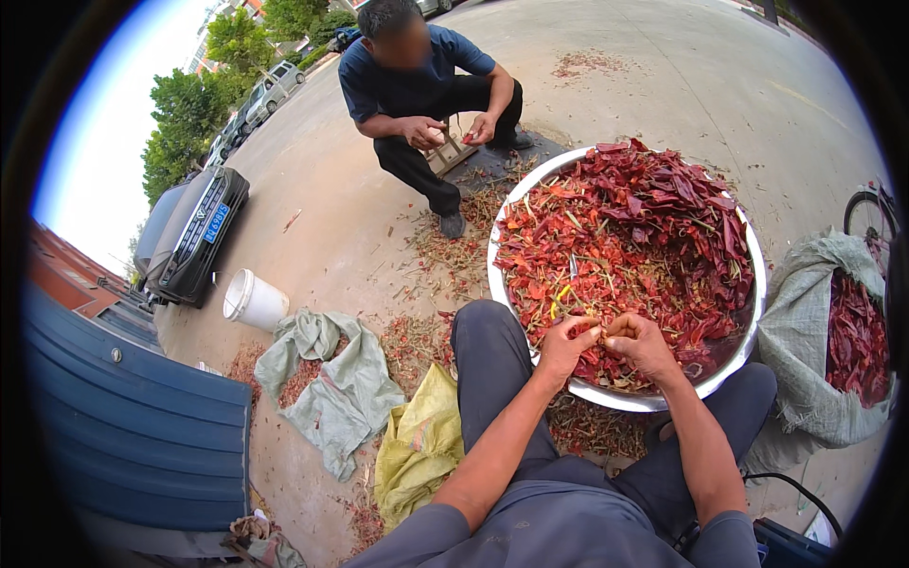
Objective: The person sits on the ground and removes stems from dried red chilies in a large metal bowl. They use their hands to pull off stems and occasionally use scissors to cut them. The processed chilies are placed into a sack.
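My left hand and my right hand meet over the near side of a wide metal basin. Thumbs and fingertips pinch a small piece, mostly hidden by the fingers; its kind is hard to make out. Dried red chili peppers are heaped high at the basin's far right. Broken red chili pieces, pale stems and seeds spread over the rest of it. Just beyond my left hand, a slim yellow-handled tool lies on the chilies. A narrow metal blade shows farther up, perhaps part of it.
Across the basin a person sits on a low stool, handling small things. An open woven sack of chilies stands at right. Left lie a yellow sack, a pale green sack and a white bucket. A car is parked beyond.
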### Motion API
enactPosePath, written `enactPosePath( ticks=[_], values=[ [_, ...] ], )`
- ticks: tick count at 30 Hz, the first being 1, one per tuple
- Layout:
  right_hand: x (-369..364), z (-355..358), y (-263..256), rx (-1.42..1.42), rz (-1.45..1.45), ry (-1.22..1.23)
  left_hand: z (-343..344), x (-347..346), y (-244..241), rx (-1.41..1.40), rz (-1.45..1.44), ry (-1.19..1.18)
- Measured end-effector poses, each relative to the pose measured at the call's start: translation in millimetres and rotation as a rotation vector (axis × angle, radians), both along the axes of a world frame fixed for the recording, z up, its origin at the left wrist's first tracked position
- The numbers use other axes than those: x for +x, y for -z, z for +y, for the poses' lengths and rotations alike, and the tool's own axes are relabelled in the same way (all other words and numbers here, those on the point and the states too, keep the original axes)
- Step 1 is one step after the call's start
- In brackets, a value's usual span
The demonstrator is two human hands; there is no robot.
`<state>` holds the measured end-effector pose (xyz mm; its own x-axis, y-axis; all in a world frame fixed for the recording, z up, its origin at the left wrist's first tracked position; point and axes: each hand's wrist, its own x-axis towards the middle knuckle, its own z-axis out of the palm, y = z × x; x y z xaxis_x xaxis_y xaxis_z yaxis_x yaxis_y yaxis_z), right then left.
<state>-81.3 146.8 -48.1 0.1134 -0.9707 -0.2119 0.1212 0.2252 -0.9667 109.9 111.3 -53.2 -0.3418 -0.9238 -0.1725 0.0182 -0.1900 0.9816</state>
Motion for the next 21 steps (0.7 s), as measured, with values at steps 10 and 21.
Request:
enactPosePath(
  ticks=[10, 21],
  values=[
    [7.8, 8.3, 12.4, -0.082, 0.079, 0.014, -1.4, 0.0, 13.1, 0.049, -0.001, 0.077],
    [5.5, 3.9, 14.3, -0.101, 0.176, -0.048, 3.1, 1.6, 12.2, 0.011, -0.017, 0.058]
  ],
)
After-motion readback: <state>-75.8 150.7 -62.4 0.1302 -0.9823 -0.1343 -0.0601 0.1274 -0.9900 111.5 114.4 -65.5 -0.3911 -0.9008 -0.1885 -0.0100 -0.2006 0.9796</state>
